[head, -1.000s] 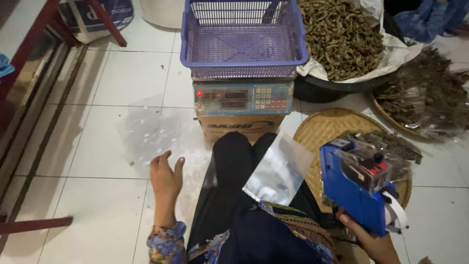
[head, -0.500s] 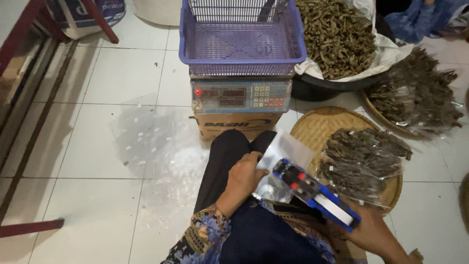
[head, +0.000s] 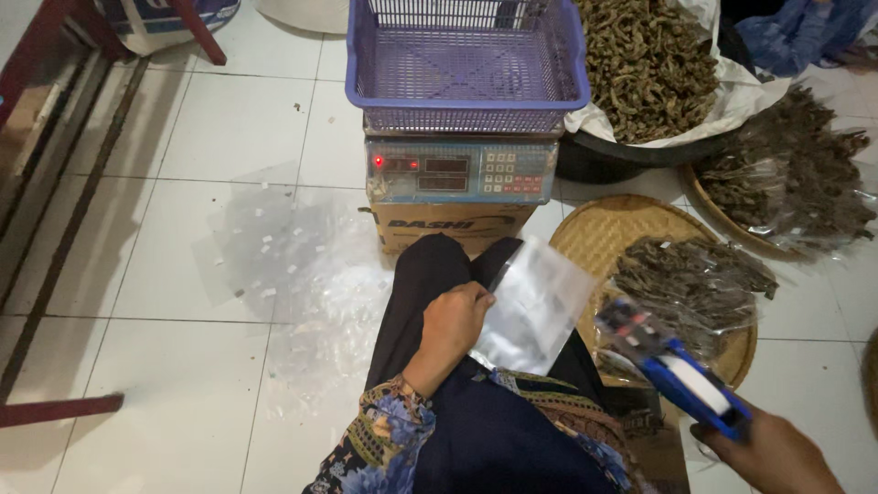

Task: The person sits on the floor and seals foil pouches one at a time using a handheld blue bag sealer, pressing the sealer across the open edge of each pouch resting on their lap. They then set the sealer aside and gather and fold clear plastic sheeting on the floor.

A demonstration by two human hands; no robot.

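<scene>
Labelling step in hand, judging by the pose. Left hand [head: 455,322] pinching the clear flat plastic pouch [head: 533,305] at its left edge, pressed against the dark-trousered lap [head: 430,274]. Right hand [head: 777,453] wrapped tight around the blue plastic label gun [head: 672,366], held off at 4 o'clock of the pouch, apart from it. Purple mesh basket [head: 466,64] on digital scale [head: 460,170] at 12 o'clock; loose clear bags [head: 283,265] on tile floor at 9; woven tray [head: 594,233] of dried dark pods at 3. Next move likely calls for gun nose squarely onto pouch face, pouch kept flat.
</scene>
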